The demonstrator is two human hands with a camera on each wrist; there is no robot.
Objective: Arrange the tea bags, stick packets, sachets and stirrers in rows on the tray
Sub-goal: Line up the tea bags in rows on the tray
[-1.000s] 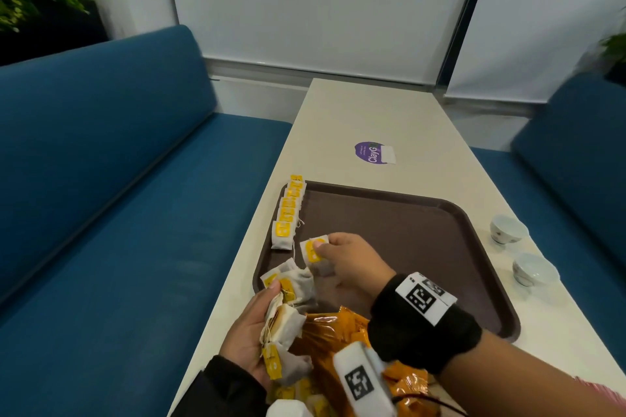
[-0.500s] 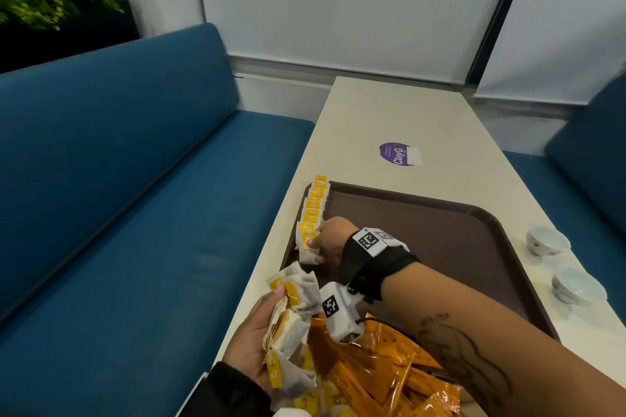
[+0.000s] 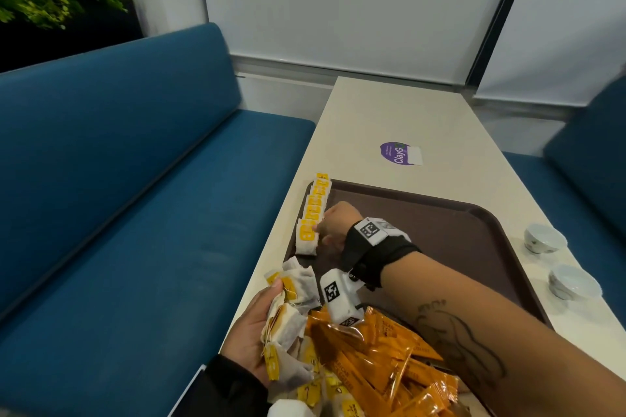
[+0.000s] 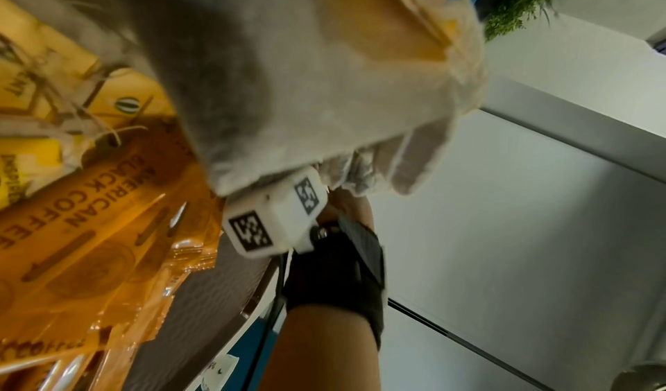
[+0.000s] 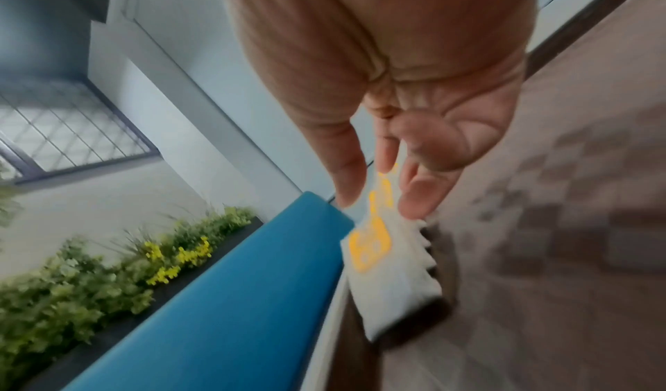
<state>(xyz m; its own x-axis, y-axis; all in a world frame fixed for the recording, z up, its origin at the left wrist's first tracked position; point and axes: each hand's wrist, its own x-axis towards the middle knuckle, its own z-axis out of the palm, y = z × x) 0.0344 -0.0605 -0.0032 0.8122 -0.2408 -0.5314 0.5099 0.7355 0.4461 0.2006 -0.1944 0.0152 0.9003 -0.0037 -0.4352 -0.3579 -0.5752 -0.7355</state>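
A brown tray (image 3: 440, 223) lies on the cream table. A row of several yellow-tagged tea bags (image 3: 313, 210) runs along its left edge. My right hand (image 3: 318, 230) is at the near end of that row. Its fingers (image 5: 421, 192) are extended and touch the nearest tea bag (image 5: 389, 269), which lies on the tray (image 5: 540, 255). My left hand (image 3: 257, 332) grips a bunch of tea bags (image 3: 291, 308) at the tray's near left corner; they fill the left wrist view (image 4: 306, 84). Orange coffee stick packets (image 3: 372, 355) are piled beside it.
Two small white cups (image 3: 543, 239) (image 3: 572, 283) stand on the table to the right of the tray. A purple sticker (image 3: 399, 153) lies beyond the tray. A blue bench (image 3: 135, 213) runs along the table's left edge, just beside the tea bag row.
My right hand carried one tea bag from near the left hand to the near end of the row and laid it there. The left hand kept its bunch.
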